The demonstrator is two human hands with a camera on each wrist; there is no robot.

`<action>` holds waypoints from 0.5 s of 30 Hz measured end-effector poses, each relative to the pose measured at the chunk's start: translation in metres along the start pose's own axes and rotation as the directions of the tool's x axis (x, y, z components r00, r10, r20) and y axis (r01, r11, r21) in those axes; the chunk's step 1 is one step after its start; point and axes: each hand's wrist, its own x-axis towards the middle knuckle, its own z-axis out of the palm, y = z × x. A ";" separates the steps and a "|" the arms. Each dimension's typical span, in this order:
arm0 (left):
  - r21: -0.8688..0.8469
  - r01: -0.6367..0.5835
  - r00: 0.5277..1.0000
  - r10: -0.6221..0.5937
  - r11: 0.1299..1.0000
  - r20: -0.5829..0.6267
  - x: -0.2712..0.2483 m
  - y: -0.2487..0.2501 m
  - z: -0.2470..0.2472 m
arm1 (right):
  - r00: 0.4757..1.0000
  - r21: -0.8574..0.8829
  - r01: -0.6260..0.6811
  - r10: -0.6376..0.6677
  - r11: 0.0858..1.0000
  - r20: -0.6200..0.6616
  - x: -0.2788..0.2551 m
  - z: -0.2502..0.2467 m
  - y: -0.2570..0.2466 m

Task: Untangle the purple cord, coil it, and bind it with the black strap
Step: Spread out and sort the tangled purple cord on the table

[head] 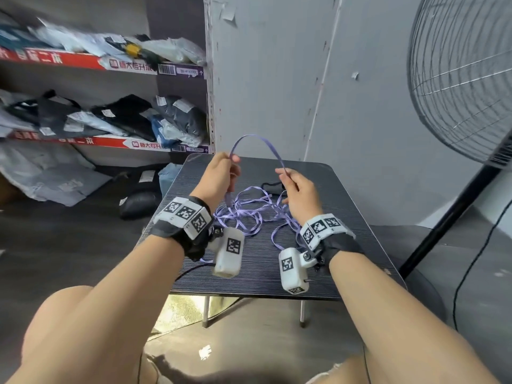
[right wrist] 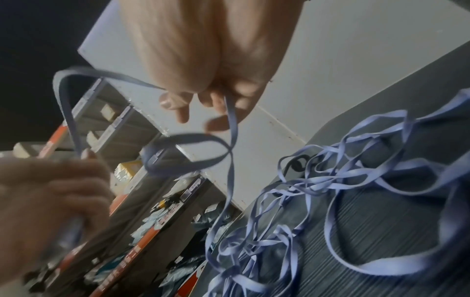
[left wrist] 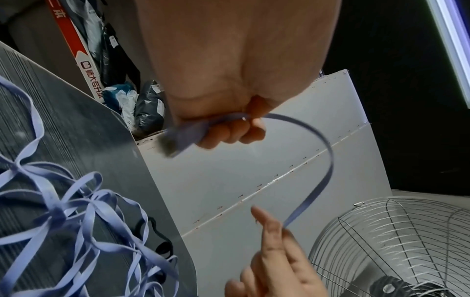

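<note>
The purple cord (head: 250,214) lies tangled mid-table (head: 346,217), one arc raised between left hand (head: 221,173), fist closed on its plug end, and right hand (head: 297,189), pinching it; black strap (head: 273,187) at twelve o'clock

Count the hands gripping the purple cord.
2. The left hand grips the purple cord near its connector end; the right hand pinches it further along the arch.

Purple cord (head: 249,214) — black strap (head: 273,187) — dark striped table (head: 346,217).
</note>
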 end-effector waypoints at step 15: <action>-0.005 -0.006 0.995 0.006 1.000 0.097 -0.016 -0.006 -0.010 | 0.900 -0.613 0.076 0.210 0.787 0.382 -0.001 0.041 0.013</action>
